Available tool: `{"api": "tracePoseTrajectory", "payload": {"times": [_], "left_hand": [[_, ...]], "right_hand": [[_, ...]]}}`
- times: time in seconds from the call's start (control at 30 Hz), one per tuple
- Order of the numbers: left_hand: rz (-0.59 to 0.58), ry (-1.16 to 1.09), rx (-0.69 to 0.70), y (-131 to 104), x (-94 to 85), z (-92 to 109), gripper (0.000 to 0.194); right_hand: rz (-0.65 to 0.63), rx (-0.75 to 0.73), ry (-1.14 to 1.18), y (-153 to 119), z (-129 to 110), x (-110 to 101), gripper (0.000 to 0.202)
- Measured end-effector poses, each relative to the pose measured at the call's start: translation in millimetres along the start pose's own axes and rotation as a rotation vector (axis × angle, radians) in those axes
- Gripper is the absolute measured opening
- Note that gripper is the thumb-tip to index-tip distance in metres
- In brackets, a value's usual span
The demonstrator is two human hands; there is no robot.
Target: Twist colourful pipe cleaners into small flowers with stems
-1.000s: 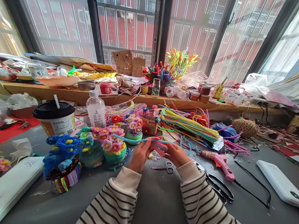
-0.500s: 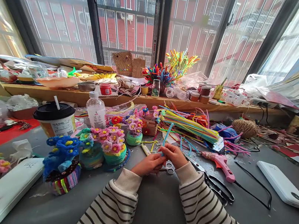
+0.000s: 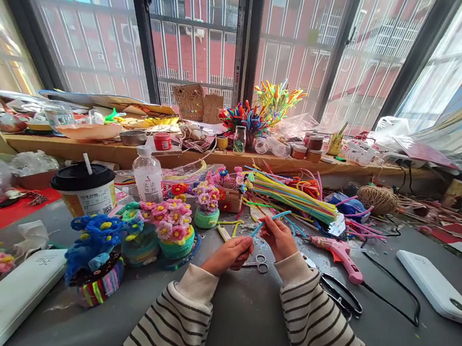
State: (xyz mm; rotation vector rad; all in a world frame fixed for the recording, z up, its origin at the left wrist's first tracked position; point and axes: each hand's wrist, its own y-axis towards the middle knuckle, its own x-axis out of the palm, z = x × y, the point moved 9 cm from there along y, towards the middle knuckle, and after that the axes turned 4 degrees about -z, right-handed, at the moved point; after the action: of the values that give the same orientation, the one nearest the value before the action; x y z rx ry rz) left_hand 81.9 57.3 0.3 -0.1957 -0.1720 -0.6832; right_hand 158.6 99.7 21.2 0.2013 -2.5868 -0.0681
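One blue pipe cleaner [image 3: 280,215] slants over the table [image 3: 242,328], pinched in the right hand's [image 3: 280,239] fingertips, probably for fine control; the left hand [image 3: 226,255], nearer and leftward, is curled closed, contents hidden, beside scissors [image 3: 256,265].

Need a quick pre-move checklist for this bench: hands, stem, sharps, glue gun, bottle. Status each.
1. Blue stem pinched in right hand: ok.
2. Left hand contents: cannot tell; fingers curled, palm hidden.
3. Small scissors clear of hands: not ok; left hand covers part of the blades.
4. Pink glue gun clear of both hands: ok, lying to the right.
5. Glue gun hot or cold: cannot tell.
6. Bottle upright and capped: ok.
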Motion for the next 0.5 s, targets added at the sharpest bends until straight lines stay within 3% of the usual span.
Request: {"api": "tracePoseTrajectory", "payload": {"times": [0.27, 0.5], "left_hand": [[-0.006, 0.006, -0.022, -1.4, -1.2, -0.7, 0.035], [0.047, 0.087, 0.038, -1.3, -9.4, 7.6, 0.033]], "right_hand": [[-0.049, 0.026, 0.176, 3.6, 3.0, -0.8, 0.023], [0.060, -0.012, 0.236, 4.1, 2.1, -8.9, 0.024]]}}
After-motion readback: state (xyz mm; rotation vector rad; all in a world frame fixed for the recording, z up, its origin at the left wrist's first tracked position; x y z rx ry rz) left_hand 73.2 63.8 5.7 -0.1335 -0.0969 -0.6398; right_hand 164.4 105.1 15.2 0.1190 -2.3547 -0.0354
